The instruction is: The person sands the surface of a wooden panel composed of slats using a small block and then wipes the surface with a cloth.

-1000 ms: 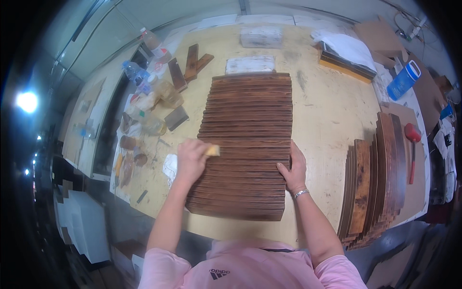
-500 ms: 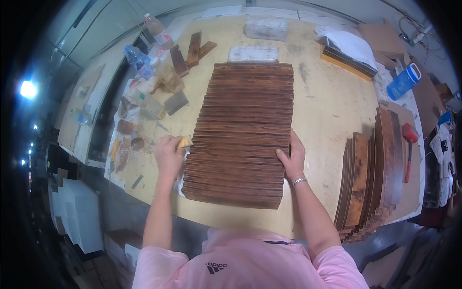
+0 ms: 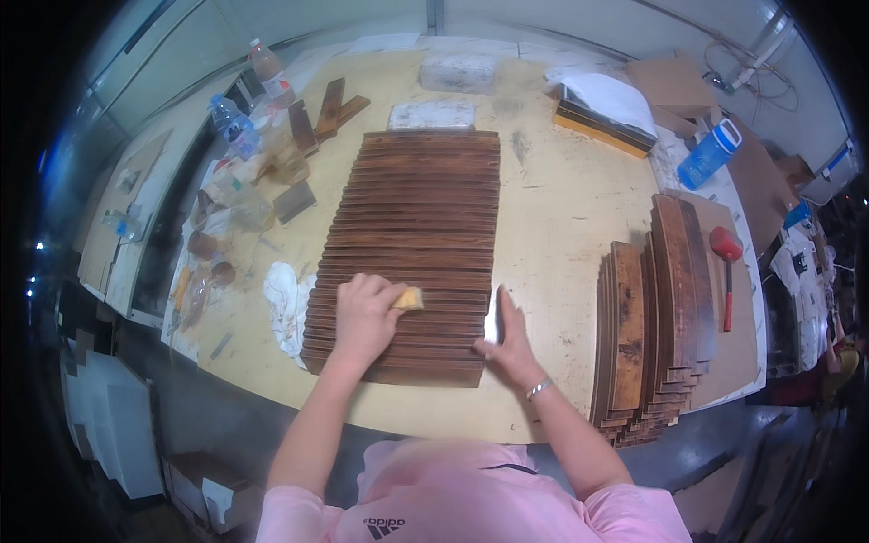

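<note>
While my left grip (image 3: 366, 312) pinches a small yellow block (image 3: 412, 299) over crosswise dark-brown wooden slats (image 3: 418, 208), I see my right grip (image 3: 514, 351) spread at their right ends.

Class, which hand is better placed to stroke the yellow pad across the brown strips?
Probably the left hand: it holds the yellow pad over the brown strips; the right hand is at their right edge.

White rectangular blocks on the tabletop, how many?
2. One white rectangular block sits just beyond the central row of dark brown wooden strips; a second block lies farther back. More could be hidden under the white sheet, back right.
</note>
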`<state>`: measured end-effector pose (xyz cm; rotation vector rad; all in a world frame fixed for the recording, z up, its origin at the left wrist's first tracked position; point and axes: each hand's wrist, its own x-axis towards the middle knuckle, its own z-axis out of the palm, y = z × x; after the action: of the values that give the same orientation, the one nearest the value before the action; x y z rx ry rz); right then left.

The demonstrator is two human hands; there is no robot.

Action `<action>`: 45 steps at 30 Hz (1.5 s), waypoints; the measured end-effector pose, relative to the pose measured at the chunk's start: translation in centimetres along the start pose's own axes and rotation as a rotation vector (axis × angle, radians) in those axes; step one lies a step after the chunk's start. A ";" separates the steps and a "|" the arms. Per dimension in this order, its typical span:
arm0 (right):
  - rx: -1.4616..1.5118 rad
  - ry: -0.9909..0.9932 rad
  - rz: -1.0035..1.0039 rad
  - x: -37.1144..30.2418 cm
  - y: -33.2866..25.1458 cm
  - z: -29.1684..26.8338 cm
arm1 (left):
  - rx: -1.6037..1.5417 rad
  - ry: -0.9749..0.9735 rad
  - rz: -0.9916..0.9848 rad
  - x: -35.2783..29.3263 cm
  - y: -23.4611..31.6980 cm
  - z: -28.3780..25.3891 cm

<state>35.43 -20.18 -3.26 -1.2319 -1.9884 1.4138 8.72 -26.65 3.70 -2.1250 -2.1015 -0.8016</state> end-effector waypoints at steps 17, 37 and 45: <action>-0.417 0.088 -0.150 -3.1 0.7 3.2 | -0.001 0.039 0.159 4.3 5.1 4.2; -0.409 0.108 -0.125 -3.2 0.5 3.2 | -0.039 0.063 0.357 6.1 5.7 7.7; -0.407 0.120 -0.144 -3.1 0.2 3.3 | -0.045 0.044 0.198 6.0 2.8 6.2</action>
<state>34.71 -24.53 -4.33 -1.2679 -2.2975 0.8712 13.06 -19.00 1.56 -2.2704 -1.8322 -0.8695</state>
